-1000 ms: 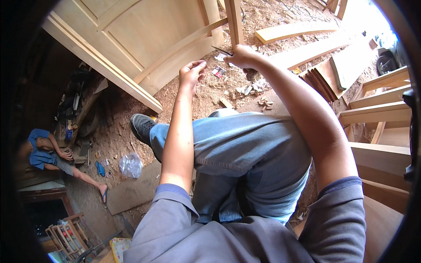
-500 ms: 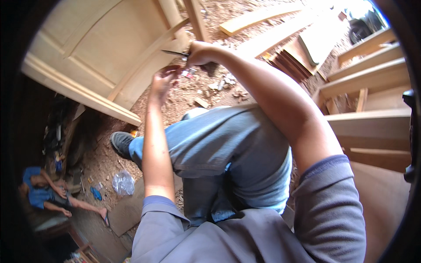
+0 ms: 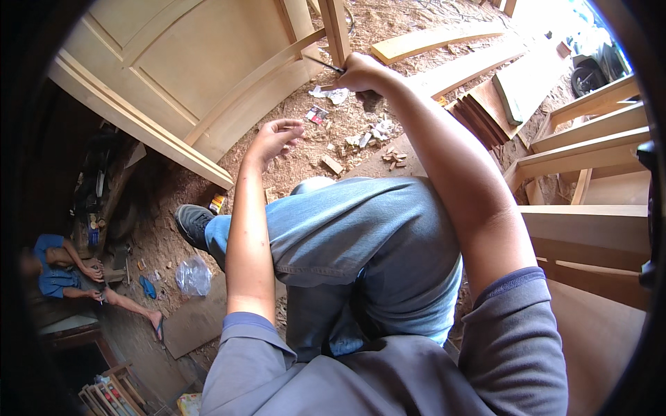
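Observation:
My right hand (image 3: 362, 73) is closed around a thin, dark, pointed tool (image 3: 325, 64), perhaps a knife or a scraper. Its tip points left, towards the wooden panel door (image 3: 201, 83), close to an upright post (image 3: 337, 31). Just under that hand is a dark brown patch (image 3: 372, 102); I cannot make out what it is. My left hand (image 3: 276, 141) hangs lower and to the left, over the shavings, its fingers loosely bent and apart with nothing visible in them. Below the hands, my jeans-clad leg (image 3: 347, 229) is raised across the view.
Planks (image 3: 437, 38) and stacked dark boards (image 3: 479, 119) lie at the far right. Wooden frames (image 3: 583, 149) stand along the right side. Wood scraps (image 3: 331, 164) and paper litter the ground. A clear plastic bag (image 3: 193, 276) and a seated person (image 3: 59, 267) are at the lower left.
My hands, close together before, are now apart: the right has gone up and right with the dark tool, and the left stays lower. The seated person's arms have shifted.

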`<state>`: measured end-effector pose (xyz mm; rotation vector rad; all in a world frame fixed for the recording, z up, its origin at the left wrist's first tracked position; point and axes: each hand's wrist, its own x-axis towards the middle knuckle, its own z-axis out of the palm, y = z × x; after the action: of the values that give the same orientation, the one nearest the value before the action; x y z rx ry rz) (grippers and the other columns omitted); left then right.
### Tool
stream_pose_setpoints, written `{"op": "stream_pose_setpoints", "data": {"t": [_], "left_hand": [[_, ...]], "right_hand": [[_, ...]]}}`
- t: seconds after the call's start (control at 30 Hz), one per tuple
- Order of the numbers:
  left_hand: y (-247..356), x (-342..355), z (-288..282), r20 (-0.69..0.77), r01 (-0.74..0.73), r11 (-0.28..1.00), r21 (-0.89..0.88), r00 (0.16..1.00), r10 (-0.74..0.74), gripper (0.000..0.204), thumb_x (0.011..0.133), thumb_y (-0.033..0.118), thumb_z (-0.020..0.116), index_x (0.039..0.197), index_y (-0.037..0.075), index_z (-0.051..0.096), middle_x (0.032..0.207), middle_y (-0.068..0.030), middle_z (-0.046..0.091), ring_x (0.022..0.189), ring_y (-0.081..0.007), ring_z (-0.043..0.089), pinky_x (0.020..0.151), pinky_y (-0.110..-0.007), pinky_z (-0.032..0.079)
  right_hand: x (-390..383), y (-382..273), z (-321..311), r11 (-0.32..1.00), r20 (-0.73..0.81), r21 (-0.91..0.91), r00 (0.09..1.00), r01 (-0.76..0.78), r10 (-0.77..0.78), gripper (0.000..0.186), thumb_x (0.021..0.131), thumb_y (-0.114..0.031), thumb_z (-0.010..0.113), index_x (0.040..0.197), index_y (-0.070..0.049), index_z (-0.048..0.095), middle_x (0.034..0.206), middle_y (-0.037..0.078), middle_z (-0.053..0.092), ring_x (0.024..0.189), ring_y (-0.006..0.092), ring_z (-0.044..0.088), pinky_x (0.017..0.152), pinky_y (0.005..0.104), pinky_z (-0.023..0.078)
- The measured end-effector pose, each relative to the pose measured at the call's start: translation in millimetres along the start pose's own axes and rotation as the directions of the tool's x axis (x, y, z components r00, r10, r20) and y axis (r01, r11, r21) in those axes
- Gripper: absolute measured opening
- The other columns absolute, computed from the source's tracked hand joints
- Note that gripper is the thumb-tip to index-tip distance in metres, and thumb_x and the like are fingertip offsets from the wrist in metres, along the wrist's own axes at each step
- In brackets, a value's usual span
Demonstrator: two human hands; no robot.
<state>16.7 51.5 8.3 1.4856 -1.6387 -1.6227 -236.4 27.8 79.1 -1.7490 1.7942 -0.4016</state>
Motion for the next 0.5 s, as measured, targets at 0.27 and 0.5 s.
{"op": "stream_pose_setpoints", "data": {"t": [0.27, 0.5], "left_hand": [[-30.7, -12.2, -25.5, 0.086, 0.073, 0.995, 0.068, 0.993, -0.079, 0.039, 0.088, 0.036, 0.064, 0.118, 0.011, 0.061, 0.104, -0.0036, 0.068, 0.086, -0.0113, 0.062, 0.07, -0.028, 0.049], [-47.5, -24.4, -50.6, 0.029, 0.142, 0.985, 0.098, 0.989, -0.145, 0.037, 0.09, 0.033, 0.061, 0.119, 0.01, 0.06, 0.101, -0.0023, 0.068, 0.086, -0.011, 0.06, 0.069, -0.027, 0.049]], "right_hand": [[9.0, 132.0, 58.5, 0.964, -0.084, 0.184, 0.974, -0.192, 0.21, 0.058, 0.071, -0.029, 0.079, 0.115, 0.003, 0.058, 0.106, 0.018, 0.065, 0.09, 0.0257, 0.063, 0.076, 0.0347, 0.052], [-77.7, 229.2, 172.8, 0.633, 0.16, 0.328, 0.702, -0.701, 0.694, 0.022, 0.075, -0.014, 0.075, 0.08, 0.004, 0.063, 0.071, 0.012, 0.063, 0.055, 0.0202, 0.061, 0.049, 0.0343, 0.049]]}}
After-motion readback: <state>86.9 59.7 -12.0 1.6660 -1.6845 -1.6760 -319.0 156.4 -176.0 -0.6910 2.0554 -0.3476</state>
